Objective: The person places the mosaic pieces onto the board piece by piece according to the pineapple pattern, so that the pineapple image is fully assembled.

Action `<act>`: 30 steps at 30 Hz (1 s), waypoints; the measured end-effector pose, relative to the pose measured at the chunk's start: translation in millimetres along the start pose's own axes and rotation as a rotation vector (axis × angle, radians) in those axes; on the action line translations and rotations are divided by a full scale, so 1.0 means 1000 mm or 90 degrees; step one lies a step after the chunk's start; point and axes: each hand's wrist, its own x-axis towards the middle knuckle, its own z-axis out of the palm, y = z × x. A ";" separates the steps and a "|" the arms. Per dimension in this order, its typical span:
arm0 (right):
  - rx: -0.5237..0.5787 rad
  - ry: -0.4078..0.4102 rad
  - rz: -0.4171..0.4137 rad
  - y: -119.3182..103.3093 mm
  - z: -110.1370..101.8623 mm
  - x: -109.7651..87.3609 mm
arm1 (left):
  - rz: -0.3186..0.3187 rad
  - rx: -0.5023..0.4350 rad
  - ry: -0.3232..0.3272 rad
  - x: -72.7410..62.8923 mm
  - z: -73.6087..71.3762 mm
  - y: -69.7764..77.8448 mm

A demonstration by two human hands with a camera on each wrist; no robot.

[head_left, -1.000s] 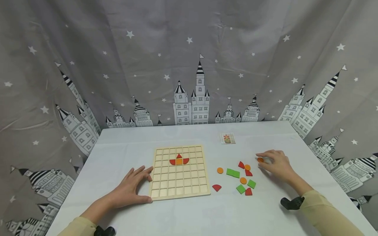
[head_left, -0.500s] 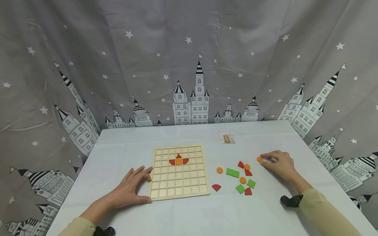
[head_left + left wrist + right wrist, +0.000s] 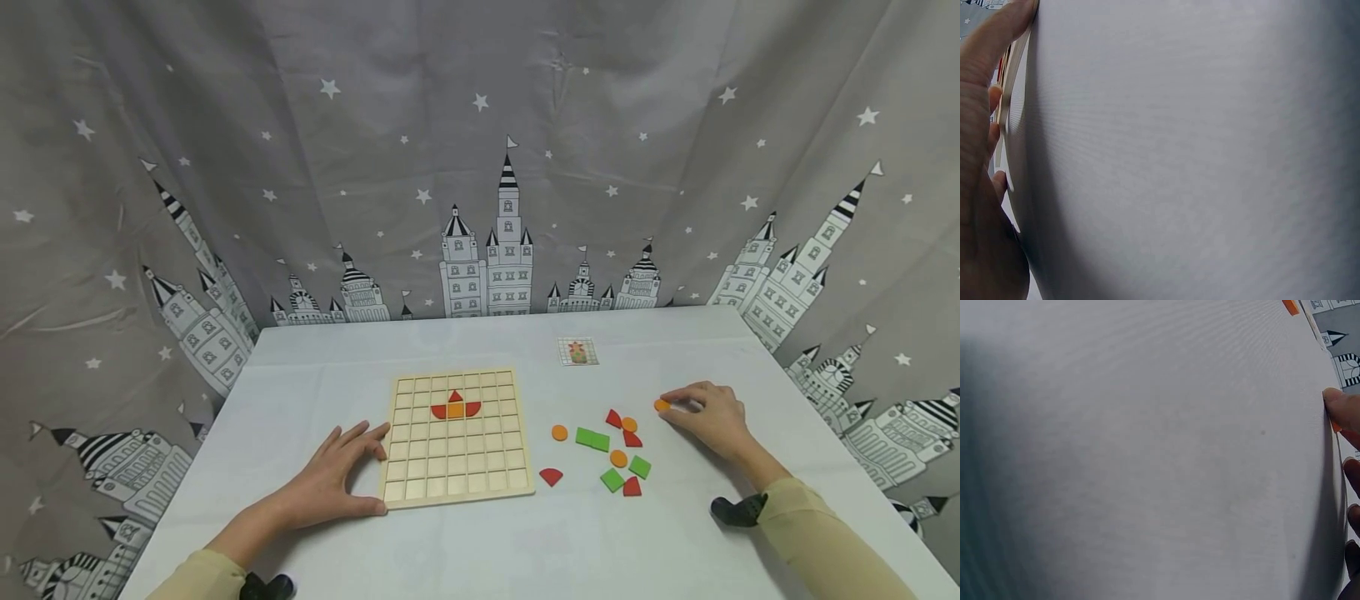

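Observation:
In the head view my left hand (image 3: 333, 482) lies at the left side of a wooden grid board (image 3: 454, 463), fingers spread and fairly straight. Its fingertips touch the board's left edge, and the thumb rests at the near left corner. The grid holds an orange square (image 3: 455, 410), a red triangle (image 3: 454, 396) above it and a red quarter-circle (image 3: 472, 408) on either side. Over on the right, my right hand (image 3: 708, 419) pinches an orange disc (image 3: 662, 405) between thumb and index finger, low at the table. An orange sliver (image 3: 1335, 426) shows by the thumb in the right wrist view.
Between board and right hand lie loose pieces: orange discs (image 3: 559, 432), red quarter-circles (image 3: 551, 477), green squares (image 3: 612, 480) and a green strip (image 3: 592, 439). A small picture card (image 3: 577, 351) lies farther back. A grey castle-print curtain (image 3: 480, 175) hangs behind the white table (image 3: 480, 550).
The right hand's fingertips have drawn back slightly to the right, onto the edge of the orange disc, which shows more fully now. The left hand and the board have stayed put.

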 end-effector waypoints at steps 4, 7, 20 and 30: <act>-0.007 0.008 -0.014 0.000 0.001 0.002 | -0.009 0.001 -0.006 0.000 0.000 -0.001; -0.023 0.018 -0.028 -0.001 0.002 0.004 | -0.011 0.002 -0.009 0.001 0.000 -0.001; -0.010 -0.026 -0.136 -0.101 0.038 0.026 | -0.011 0.002 -0.010 0.003 -0.003 -0.002; 0.031 -0.093 -0.304 -0.201 0.111 0.035 | -0.016 -0.002 -0.013 0.001 -0.001 0.001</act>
